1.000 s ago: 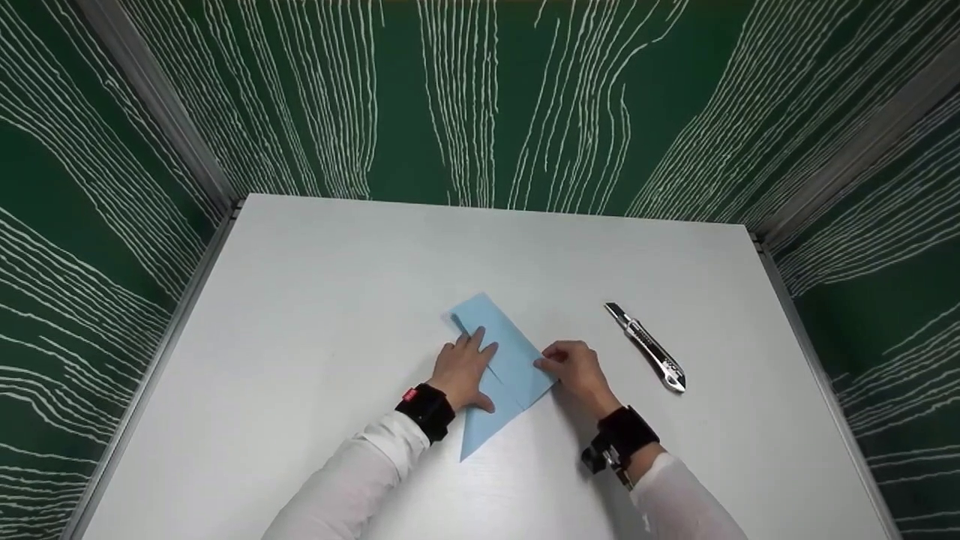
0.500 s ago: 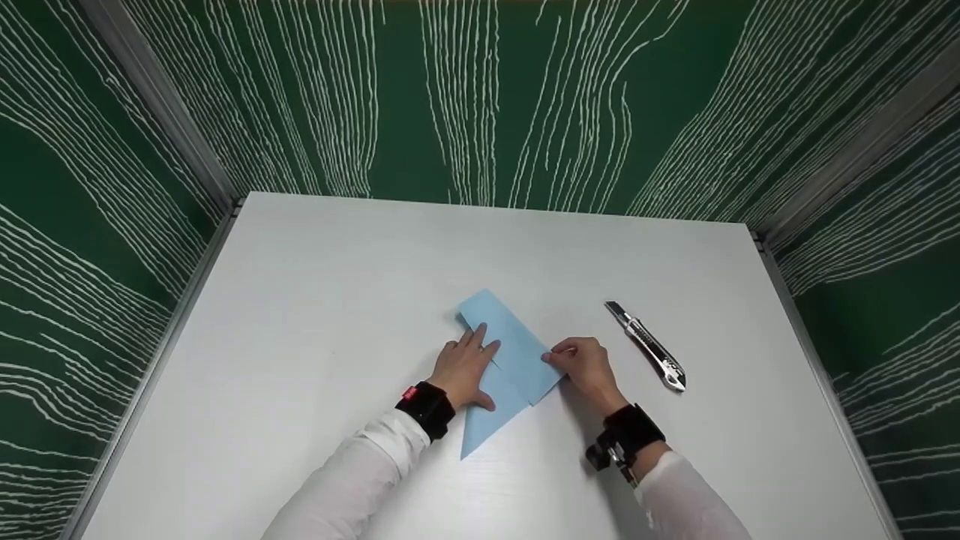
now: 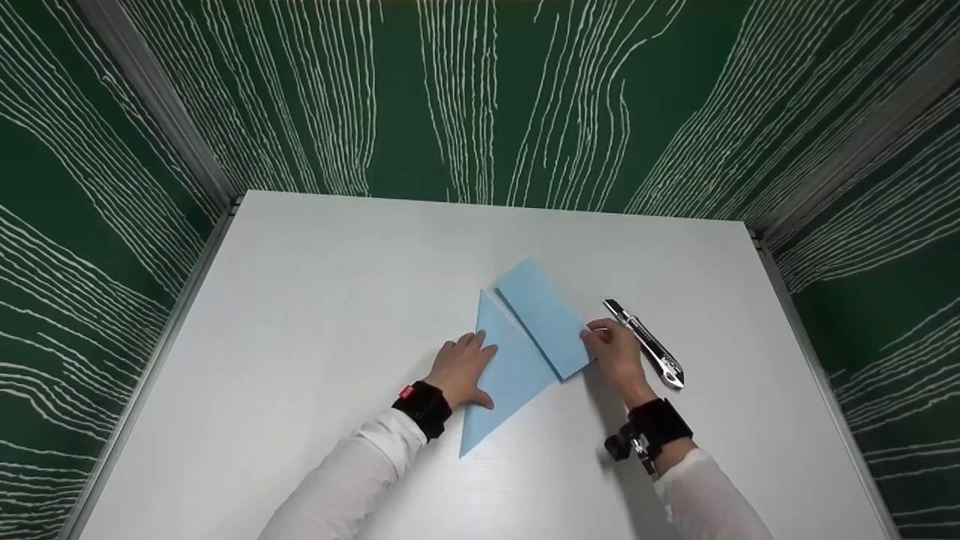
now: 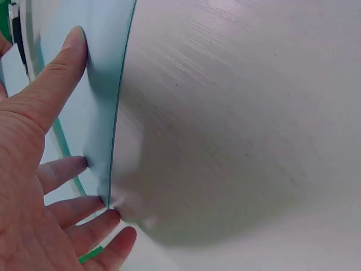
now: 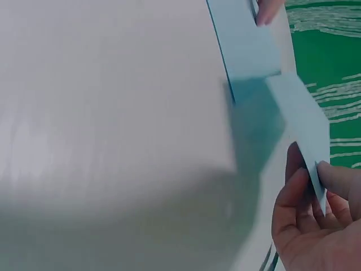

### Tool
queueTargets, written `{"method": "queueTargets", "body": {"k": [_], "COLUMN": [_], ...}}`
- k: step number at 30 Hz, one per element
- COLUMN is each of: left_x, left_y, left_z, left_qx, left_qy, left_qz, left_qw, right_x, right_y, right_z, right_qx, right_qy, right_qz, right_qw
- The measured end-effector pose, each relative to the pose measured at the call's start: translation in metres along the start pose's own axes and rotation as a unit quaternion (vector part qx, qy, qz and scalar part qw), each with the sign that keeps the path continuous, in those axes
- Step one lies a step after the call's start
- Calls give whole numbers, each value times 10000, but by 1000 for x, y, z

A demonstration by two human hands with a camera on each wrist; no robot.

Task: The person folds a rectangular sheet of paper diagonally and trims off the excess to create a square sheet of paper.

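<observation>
A blue paper triangle (image 3: 517,371) lies on the table, and my left hand (image 3: 459,369) rests on its left side with fingers spread. In the left wrist view, the thumb lies along the triangle (image 4: 104,84) and some fingertips reach its edge. My right hand (image 3: 616,358) pinches the right end of a blue paper strip (image 3: 541,311) between thumb and fingers. In the right wrist view, the strip (image 5: 304,118) is raised and tilted above the table. A pale gap shows between the pieces at the upper end; lower down, the strip's edge overlaps the triangle.
Just right of my right hand lies a utility knife (image 3: 658,352), its dark tip pointing away from me. A white table (image 3: 337,285) carries everything, with green, white-lined panels (image 3: 405,97) around its back and sides.
My right hand has moved right and away from me, taking the paper strip off the triangle and closer to the knife. The left hand has stayed in place.
</observation>
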State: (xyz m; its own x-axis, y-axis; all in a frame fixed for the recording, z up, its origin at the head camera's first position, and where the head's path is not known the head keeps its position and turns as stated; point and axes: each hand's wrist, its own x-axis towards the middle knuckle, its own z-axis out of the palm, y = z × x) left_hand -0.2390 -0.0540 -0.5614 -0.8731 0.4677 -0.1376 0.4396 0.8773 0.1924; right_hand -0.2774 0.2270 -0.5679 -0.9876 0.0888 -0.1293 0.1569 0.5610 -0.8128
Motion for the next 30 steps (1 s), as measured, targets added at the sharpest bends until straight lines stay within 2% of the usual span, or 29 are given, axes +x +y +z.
{"method": "queueTargets", "body": {"k": [5, 10, 14, 17, 21, 26, 30], "left_x": [4, 5, 2, -3, -9, -12, -12], "left_y": [2, 3, 5, 9, 16, 23, 26], "left_z": [0, -1, -2, -2, -2, -5, -7], "left_qx": [305, 130, 118, 346, 706, 988, 1112], "left_qy": [14, -45, -82, -106, -288, -603, -800], "left_qz": [267, 430, 437, 462, 449, 343, 390], "left_qw": [9992, 9990, 9989, 9983, 9961, 9927, 9898], "right_x": [5, 6, 4, 3, 0, -4, -7], "right_y": [14, 27, 33, 35, 36, 38, 40], "right_z": [-14, -18, -18, -18, -17, -15, -13], "right_qx": [-421, -684, -883, -1134, -1439, -1836, -2207], "right_qy": [322, 444, 580, 651, 728, 807, 953], "right_qz": [173, 112, -153, -379, -744, -1079, -1395], "right_qw": [9984, 9966, 9943, 9907, 9841, 9737, 9606]}}
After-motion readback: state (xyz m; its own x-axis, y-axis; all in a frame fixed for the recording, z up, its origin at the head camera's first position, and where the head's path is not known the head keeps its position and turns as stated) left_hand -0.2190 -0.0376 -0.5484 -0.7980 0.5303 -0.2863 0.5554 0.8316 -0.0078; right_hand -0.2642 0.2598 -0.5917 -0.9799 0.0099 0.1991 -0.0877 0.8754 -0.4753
